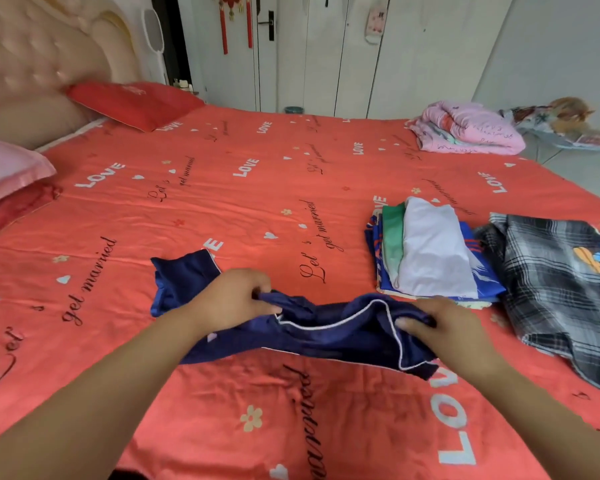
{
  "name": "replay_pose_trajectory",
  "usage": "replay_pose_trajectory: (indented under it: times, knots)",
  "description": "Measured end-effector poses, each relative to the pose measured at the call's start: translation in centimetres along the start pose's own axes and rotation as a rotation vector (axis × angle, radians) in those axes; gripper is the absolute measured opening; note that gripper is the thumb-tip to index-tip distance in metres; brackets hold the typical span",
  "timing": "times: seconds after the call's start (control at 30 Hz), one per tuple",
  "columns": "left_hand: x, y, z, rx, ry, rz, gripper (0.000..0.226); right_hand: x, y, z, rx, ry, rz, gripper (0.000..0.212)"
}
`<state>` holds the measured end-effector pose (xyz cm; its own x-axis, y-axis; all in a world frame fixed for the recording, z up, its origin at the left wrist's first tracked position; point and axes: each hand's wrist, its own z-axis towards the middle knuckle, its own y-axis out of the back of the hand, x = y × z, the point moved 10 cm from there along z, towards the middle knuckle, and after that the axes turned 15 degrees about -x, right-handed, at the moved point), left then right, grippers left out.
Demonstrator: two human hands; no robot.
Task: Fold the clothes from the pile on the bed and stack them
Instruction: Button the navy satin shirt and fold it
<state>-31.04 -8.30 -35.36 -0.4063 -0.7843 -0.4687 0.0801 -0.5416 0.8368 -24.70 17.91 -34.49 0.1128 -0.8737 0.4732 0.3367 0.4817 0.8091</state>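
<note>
Both hands are on the navy garment (326, 336): left hand (236, 296) pinches a bunched fold, right hand (445, 323) grips the opposite end. Cloth lies stretched between them on the red bed (222, 188). Folded stack (433, 252) sits just to its right, white piece on top, with a plaid garment (561, 285) spread just beside it.

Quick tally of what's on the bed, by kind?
Pillows: 3 (far red pillow, pink pillow, near red pillow under it)
Navy garment, gripped by left hand and right hand: 1
Folded stack: 1
Plaid garment, unfolded: 1
Pink bundle: 1
Total: 7
</note>
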Motion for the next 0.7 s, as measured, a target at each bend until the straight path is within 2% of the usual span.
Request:
replay_pose_trajectory:
  times: [0.13, 0.27, 0.37, 0.5, 0.6, 0.7]
  knots:
    - [-3.3, 7.7, 0.3, -0.235, 0.025, -0.132, 0.033, 2.4, 5.6, 1.5, -0.184, -0.059, 0.179, 0.024]
    - [-6.5, 15.2, -0.7, -0.458, 0.031, -0.215, 0.025, 5.9, 12.2, 1.5, -0.401, -0.023, 0.298, 0.016]
    - [-9.3, 20.0, -1.4, -0.582, -0.009, -0.297, 0.029, 8.6, 16.8, 1.4, -0.51, 0.025, 0.383, 0.007]
    - [-12.2, 24.7, -2.1, -0.667, -0.039, -0.415, 0.028, 12.4, 21.1, 1.2, -0.584, 0.135, 0.316, 0.009]
    - [-14.0, 28.1, -2.9, -0.77, -0.066, -0.348, 0.029, 14.5, 24.5, 0.4, -0.694, 0.199, 0.241, 0.014]
    - [-15.6, 30.7, -3.8, -0.853, -0.103, -0.304, 0.03, 16.0, 27.1, -0.1, -0.733, 0.226, 0.18, 0.019]
